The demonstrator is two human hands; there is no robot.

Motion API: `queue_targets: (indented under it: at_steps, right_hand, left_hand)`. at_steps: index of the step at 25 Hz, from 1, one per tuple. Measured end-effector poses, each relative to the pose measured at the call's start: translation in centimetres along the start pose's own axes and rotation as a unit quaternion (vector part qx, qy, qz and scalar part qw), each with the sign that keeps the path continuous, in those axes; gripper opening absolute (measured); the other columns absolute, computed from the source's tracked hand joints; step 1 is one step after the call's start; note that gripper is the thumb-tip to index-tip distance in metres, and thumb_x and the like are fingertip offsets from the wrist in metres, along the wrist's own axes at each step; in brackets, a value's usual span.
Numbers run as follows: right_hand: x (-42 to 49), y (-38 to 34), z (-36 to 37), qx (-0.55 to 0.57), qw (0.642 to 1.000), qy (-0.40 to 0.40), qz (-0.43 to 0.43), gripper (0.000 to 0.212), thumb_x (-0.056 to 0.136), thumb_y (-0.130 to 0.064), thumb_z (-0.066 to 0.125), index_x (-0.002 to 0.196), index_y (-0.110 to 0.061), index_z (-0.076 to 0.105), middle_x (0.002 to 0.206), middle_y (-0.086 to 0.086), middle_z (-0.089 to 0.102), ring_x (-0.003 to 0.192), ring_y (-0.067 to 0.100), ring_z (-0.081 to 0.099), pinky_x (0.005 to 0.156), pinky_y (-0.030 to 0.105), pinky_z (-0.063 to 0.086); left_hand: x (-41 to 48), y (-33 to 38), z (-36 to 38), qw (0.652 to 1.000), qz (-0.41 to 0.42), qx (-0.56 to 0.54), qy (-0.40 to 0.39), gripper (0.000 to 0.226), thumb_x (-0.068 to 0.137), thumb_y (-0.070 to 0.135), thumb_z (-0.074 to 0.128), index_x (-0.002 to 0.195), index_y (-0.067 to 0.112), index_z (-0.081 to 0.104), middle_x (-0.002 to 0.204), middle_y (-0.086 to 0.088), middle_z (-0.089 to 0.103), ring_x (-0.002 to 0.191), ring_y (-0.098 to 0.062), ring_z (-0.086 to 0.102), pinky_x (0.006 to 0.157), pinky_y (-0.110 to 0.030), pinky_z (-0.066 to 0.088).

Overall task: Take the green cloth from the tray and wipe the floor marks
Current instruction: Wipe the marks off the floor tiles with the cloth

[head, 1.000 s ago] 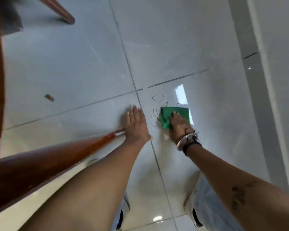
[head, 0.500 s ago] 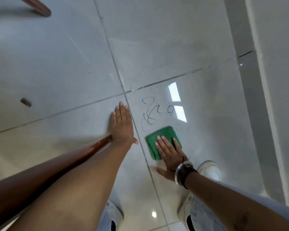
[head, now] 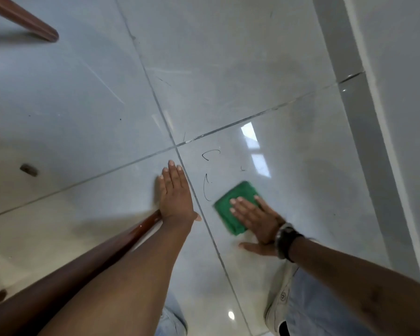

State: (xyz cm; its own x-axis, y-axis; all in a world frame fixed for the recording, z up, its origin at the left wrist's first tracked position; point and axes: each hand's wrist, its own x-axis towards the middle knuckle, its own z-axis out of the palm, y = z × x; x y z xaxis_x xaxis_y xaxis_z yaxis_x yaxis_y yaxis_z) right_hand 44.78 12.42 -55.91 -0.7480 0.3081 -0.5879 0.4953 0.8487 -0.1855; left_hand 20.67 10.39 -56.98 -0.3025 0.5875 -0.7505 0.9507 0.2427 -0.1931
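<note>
The right hand (head: 255, 220) lies flat, fingers spread, pressing the folded green cloth (head: 230, 209) onto the glossy floor tile (head: 301, 166); it pinches nothing, the palm simply pins the cloth down. The cloth's near edge is blurred. Just beyond its far-left corner, thin black pen marks (head: 207, 180) show on the same tile, apart from the cloth. The left hand (head: 176, 197) rests flat, fingers together, on the neighbouring tile, its right edge just beside the grout line (head: 204, 214) that runs between the two hands. A wooden furniture leg (head: 131, 241) meets the floor at the left wrist. Open tile stretches right of the cloth to the grey skirting (head: 364, 141).
</note>
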Motion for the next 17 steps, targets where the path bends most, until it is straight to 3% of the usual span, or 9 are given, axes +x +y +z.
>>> queue_targets:
  at_steps: [3, 5, 6, 8, 10, 11, 13, 15, 17]
  right_hand:
    - [3.2, 3.8, -1.1, 0.082, 0.957, 0.053, 0.272, 0.102, 0.079, -0.08, 0.019, 0.151, -0.007, 0.021, 0.16, 0.014, 0.022, 0.149, 0.029, 0.01, 0.117, 0.05, 0.0]
    - [9.0, 3.6, -4.3, 0.155, 0.918, 0.083, 0.357, 0.105, 0.078, -0.082, 0.016, 0.152, -0.007, 0.014, 0.162, 0.01, 0.009, 0.15, 0.029, 0.007, 0.116, 0.05, -0.01]
    - [11.0, 2.7, -5.1, 0.16, 0.93, 0.076, 0.321, 0.106, 0.077, -0.084, 0.016, 0.152, -0.009, 0.013, 0.162, 0.008, 0.006, 0.15, 0.029, 0.007, 0.116, 0.05, -0.012]
    - [9.9, 1.0, -3.6, 0.063, 0.99, 0.038, 0.117, 0.102, 0.078, -0.082, 0.024, 0.152, -0.011, 0.015, 0.162, 0.01, 0.011, 0.15, 0.027, 0.007, 0.117, 0.053, -0.01]
    - [3.7, 1.3, -0.3, -0.016, 0.999, 0.011, -0.042, 0.095, 0.08, -0.075, 0.034, 0.152, -0.013, 0.021, 0.161, 0.009, 0.018, 0.149, 0.025, 0.011, 0.119, 0.054, 0.001]
    - [0.9, 2.6, 0.7, -0.02, 0.998, 0.019, -0.054, 0.092, 0.081, -0.074, 0.036, 0.151, -0.014, 0.024, 0.16, 0.008, 0.024, 0.149, 0.023, 0.013, 0.119, 0.054, 0.004]
    - [0.0, 5.0, 1.2, 0.029, 0.992, 0.069, 0.1, 0.093, 0.082, -0.077, 0.029, 0.15, -0.015, 0.025, 0.158, 0.01, 0.03, 0.148, 0.023, 0.016, 0.116, 0.054, 0.005]
    - [5.1, 4.8, -1.4, 0.126, 0.93, 0.096, 0.331, 0.101, 0.078, -0.081, 0.027, 0.152, -0.013, 0.017, 0.162, 0.008, 0.016, 0.15, 0.026, 0.011, 0.114, 0.054, 0.0]
    - [11.4, 2.5, -5.1, 0.208, 0.894, 0.12, 0.378, 0.107, 0.073, -0.084, 0.022, 0.153, -0.015, 0.009, 0.163, 0.002, 0.001, 0.15, 0.025, 0.002, 0.113, 0.053, -0.008]
  left_hand:
    - [0.2, 0.0, 0.6, 1.0, -0.004, 0.002, 0.013, 0.154, 0.05, 0.072, 0.075, 0.146, -0.006, -0.017, 0.158, -0.026, -0.016, 0.148, -0.039, -0.008, 0.119, -0.048, -0.007]
    - [0.5, -0.2, 0.4, 1.0, -0.006, -0.018, 0.023, 0.155, 0.048, 0.072, 0.076, 0.147, -0.003, -0.017, 0.159, -0.023, -0.017, 0.148, -0.037, -0.008, 0.118, -0.048, -0.007]
    - [0.5, -0.2, 0.2, 0.999, -0.007, -0.022, 0.023, 0.155, 0.048, 0.072, 0.076, 0.147, -0.003, -0.017, 0.159, -0.023, -0.017, 0.148, -0.037, -0.008, 0.119, -0.049, -0.007]
    - [0.5, -0.2, 0.2, 0.999, -0.01, -0.026, 0.016, 0.154, 0.049, 0.071, 0.077, 0.147, -0.002, -0.017, 0.159, -0.022, -0.017, 0.148, -0.038, -0.008, 0.12, -0.051, -0.004]
    - [0.2, -0.1, 0.5, 0.999, -0.021, -0.023, 0.009, 0.154, 0.05, 0.072, 0.076, 0.146, -0.002, -0.019, 0.159, -0.022, -0.019, 0.148, -0.038, -0.01, 0.121, -0.052, -0.003]
    - [0.1, 0.0, 0.7, 0.999, -0.029, -0.022, 0.007, 0.155, 0.05, 0.073, 0.075, 0.146, -0.002, -0.02, 0.159, -0.021, -0.02, 0.148, -0.038, -0.011, 0.12, -0.052, -0.006]
    - [0.0, 0.2, 0.7, 0.999, -0.037, -0.014, 0.014, 0.155, 0.049, 0.073, 0.075, 0.146, -0.003, -0.019, 0.159, -0.021, -0.018, 0.148, -0.038, -0.01, 0.116, -0.052, -0.01]
    - [0.1, 0.4, 0.8, 0.999, -0.045, -0.017, 0.024, 0.156, 0.047, 0.069, 0.079, 0.147, -0.003, -0.016, 0.16, -0.022, -0.013, 0.148, -0.038, -0.007, 0.114, -0.051, -0.013]
    - [0.3, 0.3, 0.7, 0.998, -0.039, -0.024, 0.034, 0.156, 0.046, 0.067, 0.081, 0.147, -0.003, -0.014, 0.16, -0.022, -0.012, 0.149, -0.037, -0.006, 0.114, -0.05, -0.013]
